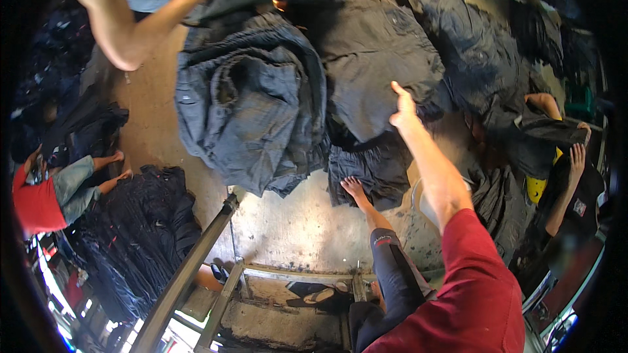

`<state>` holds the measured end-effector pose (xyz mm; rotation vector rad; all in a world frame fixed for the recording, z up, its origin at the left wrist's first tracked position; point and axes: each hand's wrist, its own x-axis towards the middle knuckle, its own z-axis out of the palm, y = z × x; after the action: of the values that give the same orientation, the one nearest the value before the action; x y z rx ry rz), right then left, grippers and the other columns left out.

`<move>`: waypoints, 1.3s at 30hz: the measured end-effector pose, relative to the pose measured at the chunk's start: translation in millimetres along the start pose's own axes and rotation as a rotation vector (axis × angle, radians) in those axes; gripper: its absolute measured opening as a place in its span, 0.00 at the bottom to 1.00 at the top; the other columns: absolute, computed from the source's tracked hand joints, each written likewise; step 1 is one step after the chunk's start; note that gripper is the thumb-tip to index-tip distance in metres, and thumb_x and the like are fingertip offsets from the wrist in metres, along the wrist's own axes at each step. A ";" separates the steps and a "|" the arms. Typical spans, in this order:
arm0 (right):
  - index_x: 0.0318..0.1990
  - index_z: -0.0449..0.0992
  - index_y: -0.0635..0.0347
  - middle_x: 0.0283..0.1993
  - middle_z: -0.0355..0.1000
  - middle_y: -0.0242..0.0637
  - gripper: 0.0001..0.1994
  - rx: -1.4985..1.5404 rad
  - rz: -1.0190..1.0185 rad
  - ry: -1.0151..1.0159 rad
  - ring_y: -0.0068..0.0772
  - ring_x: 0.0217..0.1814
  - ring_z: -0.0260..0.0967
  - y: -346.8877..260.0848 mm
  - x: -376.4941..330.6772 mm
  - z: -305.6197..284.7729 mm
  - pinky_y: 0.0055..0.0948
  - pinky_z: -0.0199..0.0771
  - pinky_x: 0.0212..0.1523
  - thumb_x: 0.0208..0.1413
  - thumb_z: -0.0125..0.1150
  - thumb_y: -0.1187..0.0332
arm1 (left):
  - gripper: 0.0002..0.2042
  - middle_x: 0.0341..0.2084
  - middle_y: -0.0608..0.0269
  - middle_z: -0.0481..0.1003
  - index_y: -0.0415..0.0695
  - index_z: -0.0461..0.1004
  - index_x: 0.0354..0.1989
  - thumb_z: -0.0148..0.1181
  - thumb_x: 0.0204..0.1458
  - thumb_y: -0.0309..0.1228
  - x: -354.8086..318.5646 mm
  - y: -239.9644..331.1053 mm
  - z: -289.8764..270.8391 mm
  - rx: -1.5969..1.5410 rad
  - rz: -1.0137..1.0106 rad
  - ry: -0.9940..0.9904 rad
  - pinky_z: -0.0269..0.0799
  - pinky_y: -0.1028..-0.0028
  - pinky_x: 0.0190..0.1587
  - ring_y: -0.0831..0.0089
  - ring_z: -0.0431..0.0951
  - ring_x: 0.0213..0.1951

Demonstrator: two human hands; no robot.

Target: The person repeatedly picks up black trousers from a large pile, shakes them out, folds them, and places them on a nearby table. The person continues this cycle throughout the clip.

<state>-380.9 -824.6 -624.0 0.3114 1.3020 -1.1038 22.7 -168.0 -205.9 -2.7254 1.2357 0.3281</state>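
My right hand [403, 110], at the end of a red sleeve, reaches to the right edge of a pair of black shorts [376, 65]. One finger points forward and the thumb stands apart; the other fingers are hard to make out. Whether the hand touches the cloth I cannot tell. Left of these shorts lies a stack of dark shorts [255, 111], waist openings showing. A smaller dark garment [373, 167] lies nearer, with a bare foot [354, 186] on its edge. My left hand is out of sight.
Another person's bare arm [131, 42] reaches over the cloth at top left. A person in red [39, 199] sits at far left by a dark garment heap [144, 222]. Another person's hand [576, 160] rests on dark clothing at right. A metal rail [190, 265] rises below.
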 end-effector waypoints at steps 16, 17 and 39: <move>0.48 0.81 0.73 0.49 0.82 0.47 0.25 -1.432 -0.420 0.123 0.42 0.47 0.80 -188.8 -468.4 13.0 0.41 0.79 0.49 0.44 0.81 0.69 | 0.29 0.46 0.45 0.74 0.35 0.72 0.55 0.52 0.63 0.53 -48.1 9.8 -37.3 -0.250 0.006 0.135 0.50 0.42 0.70 0.41 0.71 0.54; 0.48 0.79 0.73 0.48 0.82 0.47 0.25 -1.479 -0.425 0.067 0.43 0.47 0.80 -182.7 -493.5 7.3 0.41 0.79 0.49 0.43 0.81 0.70 | 0.29 0.49 0.45 0.74 0.35 0.72 0.56 0.54 0.62 0.52 -46.9 12.5 -41.4 -0.244 0.014 0.150 0.50 0.43 0.71 0.41 0.70 0.57; 0.74 0.55 0.73 0.67 0.68 0.54 0.56 -1.773 -1.394 -0.915 0.49 0.69 0.68 -123.2 -1160.8 -109.4 0.43 0.61 0.74 0.31 0.77 0.73 | 0.27 0.61 0.48 0.78 0.39 0.74 0.62 0.43 0.70 0.49 -133.6 248.2 -0.3 -2.929 -0.077 -1.195 0.69 0.54 0.66 0.56 0.76 0.63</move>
<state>-397.6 -258.4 402.5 -2.3664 1.0176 -0.4688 -250.1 -233.9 -179.5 0.0434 0.3410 -1.6106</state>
